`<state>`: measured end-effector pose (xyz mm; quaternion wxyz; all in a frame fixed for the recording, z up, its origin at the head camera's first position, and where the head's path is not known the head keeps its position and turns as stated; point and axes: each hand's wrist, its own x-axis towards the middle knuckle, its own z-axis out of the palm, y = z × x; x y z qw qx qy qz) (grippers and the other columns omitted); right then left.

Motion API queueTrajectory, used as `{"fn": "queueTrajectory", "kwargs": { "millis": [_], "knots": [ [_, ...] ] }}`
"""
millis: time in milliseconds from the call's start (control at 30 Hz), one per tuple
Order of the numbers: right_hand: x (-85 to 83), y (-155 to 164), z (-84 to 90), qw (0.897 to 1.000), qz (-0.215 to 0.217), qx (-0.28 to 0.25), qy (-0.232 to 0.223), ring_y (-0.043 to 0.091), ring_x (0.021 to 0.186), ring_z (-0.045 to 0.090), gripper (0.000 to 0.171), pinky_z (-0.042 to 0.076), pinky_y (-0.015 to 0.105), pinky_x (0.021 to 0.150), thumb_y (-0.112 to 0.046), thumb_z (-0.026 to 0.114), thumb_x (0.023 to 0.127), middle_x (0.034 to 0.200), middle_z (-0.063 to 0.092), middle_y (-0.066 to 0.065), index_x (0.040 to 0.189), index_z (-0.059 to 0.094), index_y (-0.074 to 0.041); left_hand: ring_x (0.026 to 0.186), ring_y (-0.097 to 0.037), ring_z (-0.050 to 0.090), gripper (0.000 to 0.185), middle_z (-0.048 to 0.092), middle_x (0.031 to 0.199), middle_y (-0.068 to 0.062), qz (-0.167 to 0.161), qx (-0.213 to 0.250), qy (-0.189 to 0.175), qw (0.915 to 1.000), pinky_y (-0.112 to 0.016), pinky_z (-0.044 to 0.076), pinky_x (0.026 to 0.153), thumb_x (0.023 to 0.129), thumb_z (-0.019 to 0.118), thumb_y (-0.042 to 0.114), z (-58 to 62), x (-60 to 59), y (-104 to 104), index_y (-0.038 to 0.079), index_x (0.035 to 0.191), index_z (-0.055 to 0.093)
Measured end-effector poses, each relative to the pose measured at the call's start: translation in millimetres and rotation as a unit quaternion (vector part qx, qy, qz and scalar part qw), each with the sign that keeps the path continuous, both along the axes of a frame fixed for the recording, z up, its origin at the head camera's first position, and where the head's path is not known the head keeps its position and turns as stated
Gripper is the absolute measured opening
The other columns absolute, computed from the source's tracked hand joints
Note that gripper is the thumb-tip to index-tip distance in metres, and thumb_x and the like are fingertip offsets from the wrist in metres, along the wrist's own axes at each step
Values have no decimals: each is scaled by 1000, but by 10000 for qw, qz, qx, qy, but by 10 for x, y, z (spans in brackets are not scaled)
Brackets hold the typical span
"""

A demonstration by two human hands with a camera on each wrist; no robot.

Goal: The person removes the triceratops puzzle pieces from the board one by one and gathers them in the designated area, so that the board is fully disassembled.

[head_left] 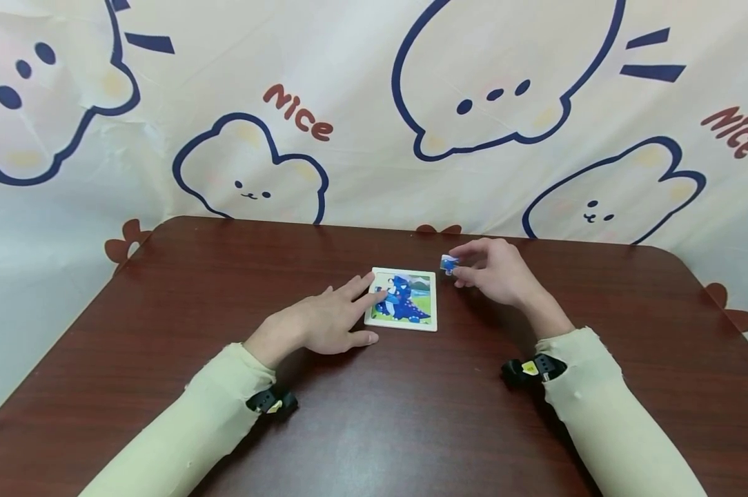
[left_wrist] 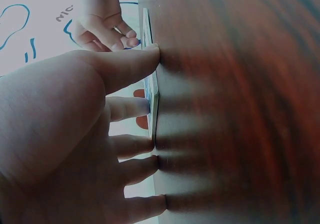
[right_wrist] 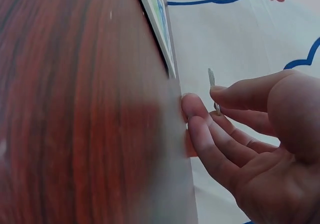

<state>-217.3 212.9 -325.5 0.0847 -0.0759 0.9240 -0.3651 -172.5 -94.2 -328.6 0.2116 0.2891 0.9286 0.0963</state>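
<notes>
Small puzzle board point(head_left: 404, 299) sits near table point(head_left: 163, 331) centre, white frame, blue dinosaur pic on green/sky bkgd. From the head view almost all of the pic looks filled in; one gap seems left, approx the top-left corner of the board, but the left fingers partly cover that spot so can't be sure.

Left hand point(head_left: 324, 321) lies flat at approx 9 o'clock of the board. Fingers straight and spread apart, index tip resting on the board's left part, thumb on the table at the board's near-left corner. Left wrist view agrees: fingertips point(left_wrist: 150, 59) pressed down on wood and on the board's edge point(left_wrist: 152, 91), nothing gripped. Looks like it's steadying the board.

Right hand point(head_left: 495, 270) hovers at approx 2 o'clock of the board, just beside its top-right corner. Thumb + index pinch one small blue puzzle piece point(head_left: 449, 263); other fingers curled loosely under, some knuckles touching the table per the right wrist view, where the piece point(right_wrist: 212, 80) shows edge-on, thin, held upright between the fingertips, clear of the board point(right_wrist: 159, 19).

Judging progress: nearly done. Most pieces seated; the held piece is prob the last or close to it. No other loose pieces visible on the table. Left to do: bring the piece over, turn it to fit, press it in.

Backdrop: cloth w/ cartoon animal outlines and "Nice" lettering.
</notes>
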Motion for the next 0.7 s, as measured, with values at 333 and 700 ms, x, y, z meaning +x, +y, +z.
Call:
{"fn": "queueTrajectory", "kwargs": {
  "millis": [333, 700],
  "knots": [
    [-28, 128, -35, 9995, -32, 314, -55, 23, 89, 73, 35, 54, 31, 81, -16, 70, 103, 121, 75, 17, 138, 69, -11, 167, -34, 16, 79, 5, 181, -10, -16, 43, -7, 10000, -61, 24, 131, 105, 63, 47, -8, 0, -5, 23, 170, 26],
    [-38, 213, -81, 9989, -46, 436, -148, 28, 100, 69, 35, 55, 35, 87, -16, 71, 102, 132, 70, 17, 137, 71, -13, 167, -35, 17, 79, 5, 181, -11, -6, 54, 4, 10000, -62, 24, 131, 105, 63, 47, -10, 4, -7, 23, 170, 27]
  ]
}}
